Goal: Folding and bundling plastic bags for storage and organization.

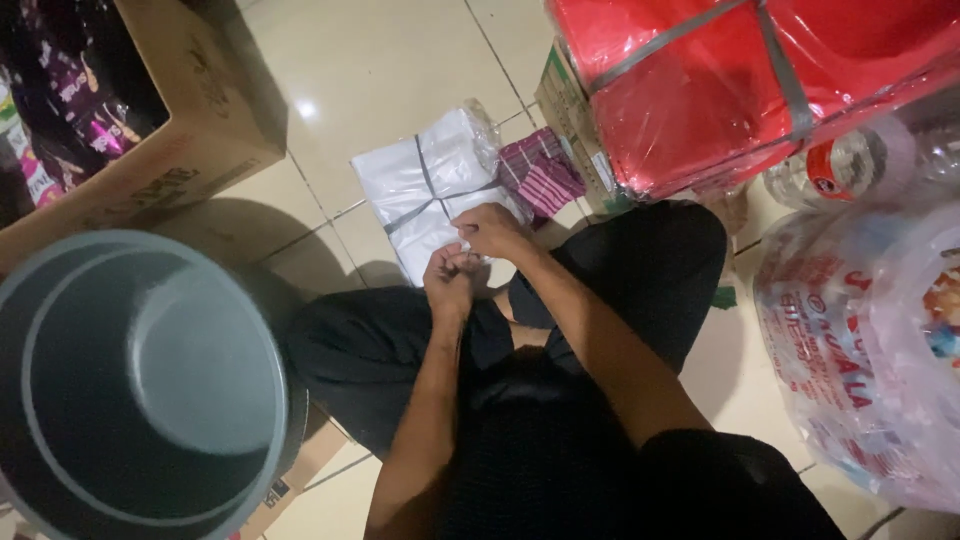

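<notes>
Both sets of fingers [462,262] are bunched together at the near edge of the white bundle [432,188], pinched on something small and pale there; whether it is a loose sheet or the strap's end I cannot tell. The left hand [450,280] sits curled just below, the right hand [492,232] closed over it from one o'clock.

Around them, largest first. The grey bucket [140,385] fills the eight o'clock corner, tilted with its mouth toward us. At one o'clock a red pack [740,80] bound with grey straps rests on a carton. At three o'clock lies a clear sack [860,350] with red print, a bottle [850,165] just above it. A cardboard box [190,120] of bright packets stands at ten o'clock. The white bundle lies on the floor [380,70] at twelve o'clock, just past the crossed legs, cross-strapped in grey, with a striped cloth [540,175] touching its right side.

The risk, as I see it: the plastic looks thin and slippery, and the light is poor. A hard tug on the strap could tear the wrap or let the sheets slide out across the tiles. The red pack looks perched; a stray elbow might bring it down.
</notes>
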